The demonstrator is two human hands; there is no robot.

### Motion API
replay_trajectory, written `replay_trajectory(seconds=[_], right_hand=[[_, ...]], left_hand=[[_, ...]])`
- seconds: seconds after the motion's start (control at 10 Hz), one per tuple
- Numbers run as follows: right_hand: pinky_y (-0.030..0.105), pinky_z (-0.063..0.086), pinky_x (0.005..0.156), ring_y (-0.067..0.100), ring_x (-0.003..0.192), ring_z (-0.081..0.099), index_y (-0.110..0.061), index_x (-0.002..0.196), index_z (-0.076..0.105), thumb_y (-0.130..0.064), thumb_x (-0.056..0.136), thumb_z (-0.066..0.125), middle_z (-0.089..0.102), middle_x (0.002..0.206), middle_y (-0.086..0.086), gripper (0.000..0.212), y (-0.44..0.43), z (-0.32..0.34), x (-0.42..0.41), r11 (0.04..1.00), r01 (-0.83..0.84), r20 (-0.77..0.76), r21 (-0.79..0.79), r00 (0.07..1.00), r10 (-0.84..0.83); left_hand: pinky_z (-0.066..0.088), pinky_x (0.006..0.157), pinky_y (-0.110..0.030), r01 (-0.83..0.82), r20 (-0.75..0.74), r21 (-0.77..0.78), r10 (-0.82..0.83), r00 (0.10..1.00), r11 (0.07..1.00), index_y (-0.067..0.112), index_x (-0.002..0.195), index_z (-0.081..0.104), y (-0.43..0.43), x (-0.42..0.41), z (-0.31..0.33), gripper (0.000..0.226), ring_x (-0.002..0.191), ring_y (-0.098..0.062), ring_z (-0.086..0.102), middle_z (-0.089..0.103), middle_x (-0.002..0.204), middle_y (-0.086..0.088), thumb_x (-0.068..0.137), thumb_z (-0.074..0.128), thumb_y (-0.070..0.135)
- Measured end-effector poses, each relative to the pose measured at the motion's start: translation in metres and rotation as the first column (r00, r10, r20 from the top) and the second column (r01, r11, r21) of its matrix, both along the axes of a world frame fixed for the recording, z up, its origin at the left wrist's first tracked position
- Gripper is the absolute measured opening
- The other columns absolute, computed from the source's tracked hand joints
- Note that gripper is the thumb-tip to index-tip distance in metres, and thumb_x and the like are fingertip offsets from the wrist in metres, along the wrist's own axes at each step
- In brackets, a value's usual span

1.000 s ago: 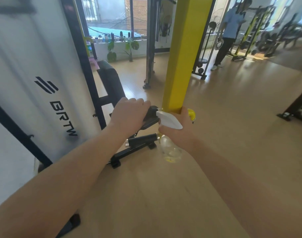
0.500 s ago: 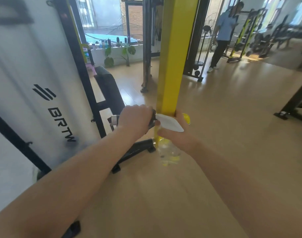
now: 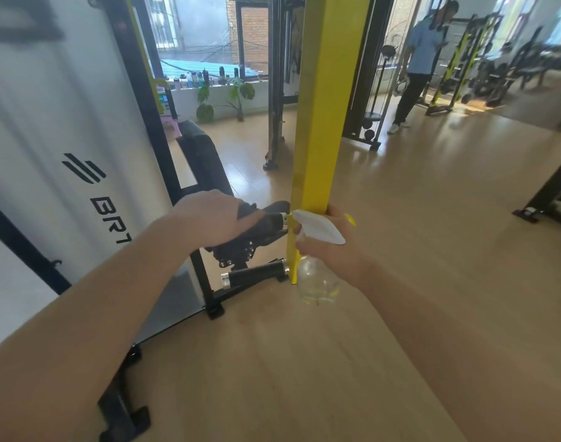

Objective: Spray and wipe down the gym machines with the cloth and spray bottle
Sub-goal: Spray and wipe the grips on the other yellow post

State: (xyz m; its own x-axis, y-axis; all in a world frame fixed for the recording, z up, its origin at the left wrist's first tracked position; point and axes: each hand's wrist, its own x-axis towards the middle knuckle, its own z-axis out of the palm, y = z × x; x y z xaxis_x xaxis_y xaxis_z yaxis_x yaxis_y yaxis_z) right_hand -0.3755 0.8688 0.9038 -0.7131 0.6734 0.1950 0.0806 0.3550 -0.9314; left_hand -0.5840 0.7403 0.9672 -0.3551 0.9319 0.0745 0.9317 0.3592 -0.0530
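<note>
- My left hand (image 3: 215, 218) is closed over the upper black handle (image 3: 272, 221), just left of the yellow post (image 3: 317, 122); a dark cloth (image 3: 245, 209) appears to show under the fingers, but I cannot tell for certain.
- My right hand (image 3: 333, 250) grips the spray bottle (image 3: 317, 279) at its neck, touching the post's right side.
- The bottle looks nearly empty, so light; clear plastic, likely slick when wet. Hold it at the neck.
- The lower handle (image 3: 253, 277) sits below, unheld.

Clear spray bottle (image 3: 317, 282) with white trigger head, upright beside yellow post (image 3: 320, 122)
</note>
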Motion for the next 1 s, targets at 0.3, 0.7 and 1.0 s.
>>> replay_trajectory(seconds=[0.3,0.7,1.0], right_hand=[[0.029,0.057,0.067,0.014,0.084,0.074,-0.02,0.118,0.067,-0.033,0.064,0.083,0.074,0.092,-0.006,0.058,0.006,0.002,-0.003,1.0,0.004,0.025,-0.023,1.0,-0.003],[0.053,0.053,0.101,0.036,0.113,0.06,-0.087,0.101,0.023,-0.037,0.082,0.084,0.038,0.157,0.016,0.081,-0.043,-0.006,-0.005,0.894,0.159,0.037,0.419,0.981,-0.191],[0.046,0.047,0.107,0.036,0.135,0.043,-0.042,0.101,0.069,-0.052,0.077,0.075,-0.015,0.167,-0.013,0.026,-0.057,-0.015,0.001,0.807,0.21,0.064,0.552,0.954,-0.292]], left_hand=[[0.05,0.07,-0.029,0.223,-0.357,0.07,-0.184,0.916,0.972,0.022,0.13,0.054,0.04,0.042,-0.026,0.046,0.087,-0.019,0.067,0.059,0.096,0.001,0.106,0.036,0.058],[0.057,0.061,-0.023,-0.224,0.602,0.055,0.147,0.785,0.973,0.021,0.098,0.073,-0.002,0.003,-0.002,0.045,0.065,-0.014,0.069,0.069,0.08,0.002,0.101,0.051,0.06],[0.056,0.092,-0.032,-0.111,0.618,0.462,-0.23,0.752,0.88,0.04,0.12,0.071,-0.047,0.004,-0.041,0.029,0.107,-0.009,0.065,0.07,0.11,0.019,0.091,0.075,0.04]])
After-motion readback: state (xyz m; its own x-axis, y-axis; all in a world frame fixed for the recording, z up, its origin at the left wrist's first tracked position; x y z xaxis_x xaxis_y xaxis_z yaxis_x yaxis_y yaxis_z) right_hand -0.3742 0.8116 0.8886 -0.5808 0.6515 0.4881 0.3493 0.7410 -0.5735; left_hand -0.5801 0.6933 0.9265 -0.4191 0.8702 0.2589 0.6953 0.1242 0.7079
